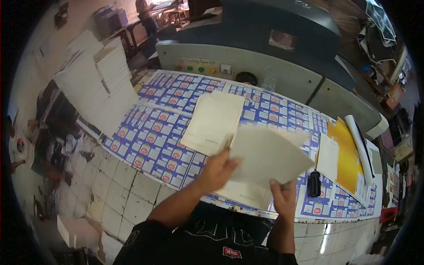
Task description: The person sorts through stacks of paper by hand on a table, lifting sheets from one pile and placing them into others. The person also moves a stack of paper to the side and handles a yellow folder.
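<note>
A cream sheet of paper (269, 154) is lifted and tilted above the table, its right corner raised. My right hand (283, 196) grips its lower edge, fingers closed. My left hand (220, 168) is at the sheet's left side, slightly blurred, its fingertips close to the edge; what it holds, if anything, is unclear. To the upper left lies a stack of cream sheets (214, 119) on the blue printed table covering (154, 132). More cream paper (245, 194) lies flat beneath the lifted sheet, near the table's front edge.
A black object (314, 184) lies right of my right hand, near a yellow sheet (346, 154) and a white roll (360, 143). Behind the table is a grey machine panel (260, 66) with buttons. Tall paper stacks (99, 84) stand left. People are at the far left and back.
</note>
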Available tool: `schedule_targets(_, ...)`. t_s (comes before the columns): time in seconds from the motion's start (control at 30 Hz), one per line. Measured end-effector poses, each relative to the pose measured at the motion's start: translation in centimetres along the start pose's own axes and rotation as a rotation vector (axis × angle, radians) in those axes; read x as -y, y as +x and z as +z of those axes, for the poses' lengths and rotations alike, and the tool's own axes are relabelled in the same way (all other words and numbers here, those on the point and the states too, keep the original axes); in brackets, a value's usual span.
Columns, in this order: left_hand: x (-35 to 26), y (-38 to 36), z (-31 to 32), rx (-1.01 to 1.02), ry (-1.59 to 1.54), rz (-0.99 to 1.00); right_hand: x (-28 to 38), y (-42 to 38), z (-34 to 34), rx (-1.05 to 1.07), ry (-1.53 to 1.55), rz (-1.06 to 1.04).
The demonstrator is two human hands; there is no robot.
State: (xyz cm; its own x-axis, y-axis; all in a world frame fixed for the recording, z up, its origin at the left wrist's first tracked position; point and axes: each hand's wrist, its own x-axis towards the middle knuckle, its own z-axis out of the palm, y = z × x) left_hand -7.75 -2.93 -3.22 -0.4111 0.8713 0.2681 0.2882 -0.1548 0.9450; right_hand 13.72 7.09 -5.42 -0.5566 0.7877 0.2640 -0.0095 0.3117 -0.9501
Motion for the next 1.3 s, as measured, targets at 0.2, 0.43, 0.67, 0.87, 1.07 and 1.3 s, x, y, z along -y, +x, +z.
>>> schedule_targets(0.2, 6.7, 9.0, -9.1, -0.422, -0.046, -0.147, -1.0, -0.2, -2.4, -0.151, -0.086, 0.202)
schedule_targets(0.43, 14.4, 10.6, -11.7, -0.289, 0.913, -0.387, 0.2, -0.9, 0.8, -0.026, -0.669, 0.397)
schedule_targets(0.67, 9.8, 8.2, -9.4, -0.589, 0.905, 0.064, -1.8, -1.4, -0.7, -0.141, -0.213, 0.445)
schedule_targets(0.87, 0.9, 1.7, -2.2, -0.253, 0.625, 0.263, -2.4, -2.9, -3.4, -0.232, -0.077, 0.494)
schedule_targets(1.07, -1.5, -2.8, 4.9, 0.21, 0.688, 0.228, -3.9, -4.8, -7.2, -0.514, -0.181, 0.241)
schedule_targets(1.3, 0.3, -3.2, 7.2, 0.413, 0.853, 0.213, -4.5, -6.7, -12.9, -0.62, 0.076, 0.317)
